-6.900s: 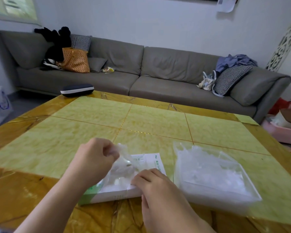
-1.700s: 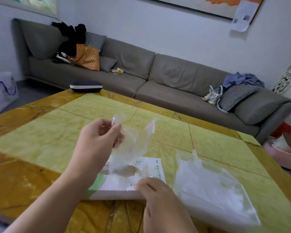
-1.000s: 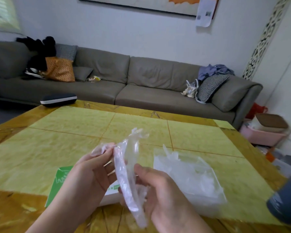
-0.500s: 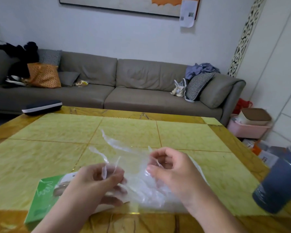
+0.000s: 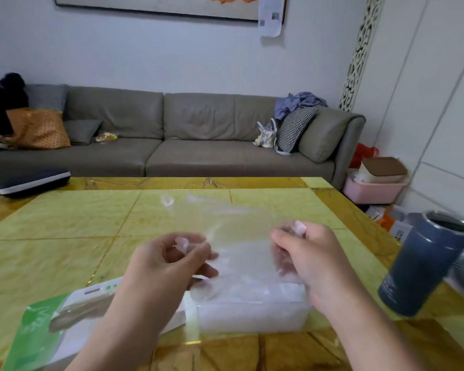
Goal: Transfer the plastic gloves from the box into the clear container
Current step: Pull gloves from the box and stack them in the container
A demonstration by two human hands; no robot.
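Fingers (image 5: 196,247) of the left hand (image 5: 166,266) and of the right hand (image 5: 306,261) each pinched an edge of a clear plastic glove (image 5: 239,236), stretched flat between them above the clear container (image 5: 252,309). Left of it on the table (image 5: 65,236) lay the green-and-white box (image 5: 38,330); a blue tumbler (image 5: 423,263) stood right.

nothing can be read here. the green-and-white box (image 5: 65,317) at the table's (image 5: 51,236) near left edge carries small green marks and a grey bar on its white top, too blurred to make out. the blue tumbler (image 5: 423,266), to the right of that box, has pale print low on its side, and the paper (image 5: 271,14) on the wall bears small code squares, all illegible.
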